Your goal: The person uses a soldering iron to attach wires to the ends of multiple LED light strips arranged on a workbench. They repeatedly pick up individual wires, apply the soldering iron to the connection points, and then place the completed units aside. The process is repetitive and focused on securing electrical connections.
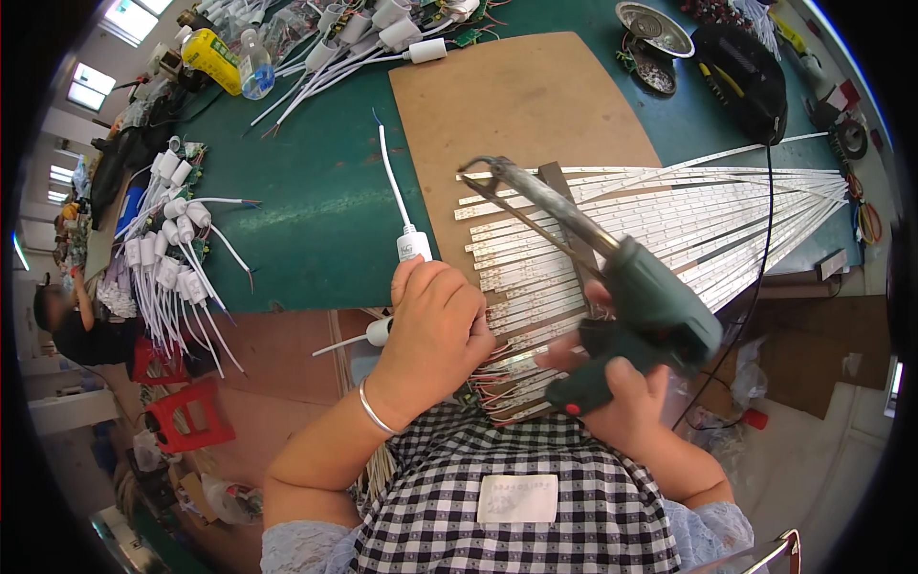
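From my remote seat, I see the left hand (435, 320) curled knuckles-up near the frame's centre, fingers closed over the lower end of a white cable connector (413, 246) whose thin white lead runs away toward 12 o'clock across the green tabletop (316, 220); a silver bangle (375, 409) rings the wrist, and the forearm enters from 7 o'clock. The right hand (622, 387) sits at 4 o'clock of it, wrapped shut around the grip of a green soldering gun (645, 311), one finger along the dark trigger, the wrist bent so the metal barrel slants up toward 10 o'clock, its tip (478, 165) above the near ends of the white LED strips (669, 215). Those strips fan out from under both hands toward 3 o'clock, lying over a brown board (516, 96). The gun's black cord (768, 191) climbs toward 1 o'clock. Heaps of white connectors with leads (167, 249) lie at 9 o'clock, more at 12 o'clock (373, 29) beside a yellow bottle (212, 57). A round metal tin (654, 29) sits at 1 o'clock.
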`<state>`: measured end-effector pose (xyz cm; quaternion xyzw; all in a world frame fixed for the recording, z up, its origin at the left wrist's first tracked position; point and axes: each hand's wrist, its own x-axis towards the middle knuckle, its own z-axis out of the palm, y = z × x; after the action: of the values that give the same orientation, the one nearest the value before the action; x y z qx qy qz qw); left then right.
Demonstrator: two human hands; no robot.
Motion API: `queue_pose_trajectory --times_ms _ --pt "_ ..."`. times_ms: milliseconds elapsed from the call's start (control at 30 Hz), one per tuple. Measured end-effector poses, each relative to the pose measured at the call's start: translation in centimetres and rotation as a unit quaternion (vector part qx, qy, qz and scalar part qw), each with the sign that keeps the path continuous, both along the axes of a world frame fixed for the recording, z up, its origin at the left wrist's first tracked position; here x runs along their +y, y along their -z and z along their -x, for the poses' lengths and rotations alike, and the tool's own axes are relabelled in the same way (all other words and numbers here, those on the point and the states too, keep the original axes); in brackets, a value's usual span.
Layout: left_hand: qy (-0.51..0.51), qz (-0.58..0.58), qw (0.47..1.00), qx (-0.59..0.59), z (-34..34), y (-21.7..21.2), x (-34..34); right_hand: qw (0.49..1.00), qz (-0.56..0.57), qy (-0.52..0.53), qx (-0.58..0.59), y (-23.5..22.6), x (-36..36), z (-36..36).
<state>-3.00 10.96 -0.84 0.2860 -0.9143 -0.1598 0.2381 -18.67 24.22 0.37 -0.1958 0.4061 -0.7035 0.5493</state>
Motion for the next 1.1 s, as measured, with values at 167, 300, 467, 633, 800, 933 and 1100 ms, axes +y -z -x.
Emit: queue_pose_trajectory --times_ms 167,300,467,633,800,933,1100 --pt "-0.004 0.007 1.0 0.016 -0.1 0.3 0.1 0.963 -0.059 -0.092 0.245 -0.5 6.2 4.1" --pt "-0.005 0.008 1.0 0.026 0.0 0.3 0.1 0.918 -0.069 -0.164 0.355 0.2 8.3 5.4" --pt "-0.003 0.007 1.0 0.023 0.0 0.2 0.0 0.904 -0.111 -0.16 0.382 -0.5 8.0 4.5" --pt "-0.006 0.006 1.0 0.017 0.0 0.1 0.1 0.856 -0.045 -0.208 0.472 0.4 8.0 5.1" --pt "-0.008 0.003 1.0 0.012 0.0 0.2 0.2 0.889 -0.14 -0.163 0.405 0.0 8.0 4.2" --pt "-0.01 0.008 1.0 0.008 0.0 0.0 0.2 0.918 -0.1 -0.157 0.35 -0.2 7.6 4.5" --pt "-0.008 0.007 1.0 0.009 0.1 0.1 0.1 0.923 -0.09 -0.155 0.341 0.4 8.3 4.7"
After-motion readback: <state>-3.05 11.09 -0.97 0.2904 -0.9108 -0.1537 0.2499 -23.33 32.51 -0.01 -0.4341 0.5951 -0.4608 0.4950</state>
